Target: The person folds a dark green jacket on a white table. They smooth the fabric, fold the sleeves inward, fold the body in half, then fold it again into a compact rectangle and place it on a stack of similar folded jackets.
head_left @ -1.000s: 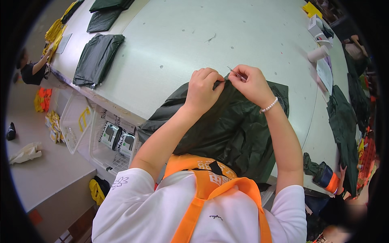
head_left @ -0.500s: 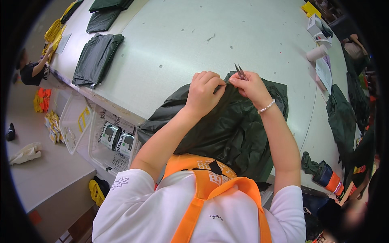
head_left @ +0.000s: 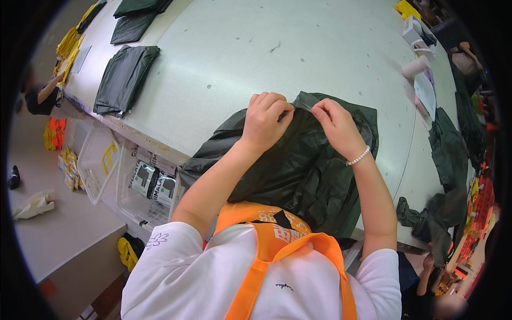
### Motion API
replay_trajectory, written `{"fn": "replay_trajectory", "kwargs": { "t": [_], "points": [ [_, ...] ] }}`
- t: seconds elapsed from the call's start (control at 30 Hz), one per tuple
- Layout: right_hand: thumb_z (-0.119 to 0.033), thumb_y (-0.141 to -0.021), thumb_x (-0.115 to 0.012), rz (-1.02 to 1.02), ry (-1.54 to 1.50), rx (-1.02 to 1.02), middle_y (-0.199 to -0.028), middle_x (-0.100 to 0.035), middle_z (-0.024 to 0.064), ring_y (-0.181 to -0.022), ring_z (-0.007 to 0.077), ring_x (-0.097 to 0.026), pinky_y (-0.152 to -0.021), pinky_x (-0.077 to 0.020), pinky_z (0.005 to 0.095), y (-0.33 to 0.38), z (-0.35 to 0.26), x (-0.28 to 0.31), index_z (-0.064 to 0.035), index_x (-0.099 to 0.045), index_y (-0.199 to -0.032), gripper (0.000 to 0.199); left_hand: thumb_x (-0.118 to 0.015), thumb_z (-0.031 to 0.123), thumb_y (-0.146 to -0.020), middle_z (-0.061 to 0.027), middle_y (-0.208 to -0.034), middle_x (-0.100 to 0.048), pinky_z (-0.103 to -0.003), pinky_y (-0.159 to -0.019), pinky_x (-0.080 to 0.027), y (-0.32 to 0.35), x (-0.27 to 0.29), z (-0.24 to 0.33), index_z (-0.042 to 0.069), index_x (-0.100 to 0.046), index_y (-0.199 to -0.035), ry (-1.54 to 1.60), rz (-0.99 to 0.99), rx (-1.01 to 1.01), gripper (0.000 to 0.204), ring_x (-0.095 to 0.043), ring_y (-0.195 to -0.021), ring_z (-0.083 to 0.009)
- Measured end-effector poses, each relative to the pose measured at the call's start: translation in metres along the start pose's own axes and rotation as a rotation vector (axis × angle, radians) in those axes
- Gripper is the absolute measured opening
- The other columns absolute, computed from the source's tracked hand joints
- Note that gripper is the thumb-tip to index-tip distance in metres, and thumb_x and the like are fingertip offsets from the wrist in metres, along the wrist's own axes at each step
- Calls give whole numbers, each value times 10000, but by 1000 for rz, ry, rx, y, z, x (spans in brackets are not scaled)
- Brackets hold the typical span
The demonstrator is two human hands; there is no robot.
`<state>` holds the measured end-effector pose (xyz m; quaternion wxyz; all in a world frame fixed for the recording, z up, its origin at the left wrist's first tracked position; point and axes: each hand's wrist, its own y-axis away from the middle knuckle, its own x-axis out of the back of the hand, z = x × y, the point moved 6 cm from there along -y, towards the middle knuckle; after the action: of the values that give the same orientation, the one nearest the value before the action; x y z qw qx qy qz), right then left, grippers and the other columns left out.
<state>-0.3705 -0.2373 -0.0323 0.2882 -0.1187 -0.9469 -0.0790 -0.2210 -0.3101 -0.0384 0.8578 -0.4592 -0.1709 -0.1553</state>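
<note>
Count first: one dark green garment (head_left: 298, 170) under the person's hands, one folded dark green stack (head_left: 125, 80) lying near the left table edge, two more dark green pieces (head_left: 136, 16) sitting at the far left corner. Further dark green fabric pieces (head_left: 450, 154) are hanging off the right edge; exact count there is not readable. One pale roll (head_left: 416, 68) and one small white box (head_left: 412, 29) are sitting far right. One clear plastic bin (head_left: 136, 186) is standing below the table's near edge.

Both hands are working at the garment's far edge. Left hand (head_left: 265, 120) is curled into a closed pinch on the fabric's upper hem. Right hand (head_left: 335, 125), with a bead bracelet (head_left: 358, 157) at the wrist, is also pinching closed on that hem, just beside the left; a thin strand is showing between the two, too small to identify.

Garment: dark green, slightly glossy, crumpled, wrinkling all over. It is lying on the pale green table (head_left: 256, 48) at the near edge, right in front of the person, lower part draping over the edge toward the orange apron (head_left: 272, 234).
</note>
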Motion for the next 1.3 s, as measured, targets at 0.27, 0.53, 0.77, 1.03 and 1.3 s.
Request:
{"fn": "replay_trajectory", "kwargs": {
  "t": [0.27, 0.53, 0.77, 1.03, 1.3],
  "points": [
    [-234, -890, -574, -26, 147, 39, -802, -578, 123, -689, 282, -549, -636, -440, 350, -6, -11, -8, -14, -569, -844, 225, -724, -2, -604, -1, -733, -580, -312, -651, -383, 1, 1, 3, 90, -579, -727, -19, -5, -11, 211, -546, -672, -183],
    [-243, -815, -683, 268, -34, -32, -821, -585, 99, -655, 205, -538, -652, -455, 296, 5, 28, 27, -15, -601, -889, 253, -710, 26, -659, -28, -753, -585, -332, -673, -415, -2, -3, -4, 89, -569, -712, -64, -4, 28, 163, -567, -725, -223],
    [-231, -794, -687, 784, 329, -629, -918, -660, 136, -824, 215, -630, -721, -480, 311, 91, 299, 138, 15, -643, -996, 322, -715, 126, -704, -119, -1161, -521, -442, -889, -366, -15, -16, -43, 88, -557, -1095, -542, -75, 283, 423, -479, -1067, -314],
    [-127, -737, -752, 718, -850, -540, -771, -572, -29, -653, 63, -489, -594, -383, 215, 99, 312, 127, 7, -636, -1069, 377, -723, 184, -692, -156, -1226, -483, -442, -927, -367, -40, -165, 44, 57, -512, -1188, -146, -507, 15, 554, -449, -1127, -344],
    [39, -730, -702, 550, -646, -45, -726, -488, -59, -616, 27, -419, -575, -362, 178, 103, 194, 162, -44, -687, -948, 233, -788, 193, -659, -112, -1088, -562, -331, -869, -420, -68, -298, 78, 14, -526, -1149, 541, -958, 357, 583, -529, -1022, -232]
  ]
}}
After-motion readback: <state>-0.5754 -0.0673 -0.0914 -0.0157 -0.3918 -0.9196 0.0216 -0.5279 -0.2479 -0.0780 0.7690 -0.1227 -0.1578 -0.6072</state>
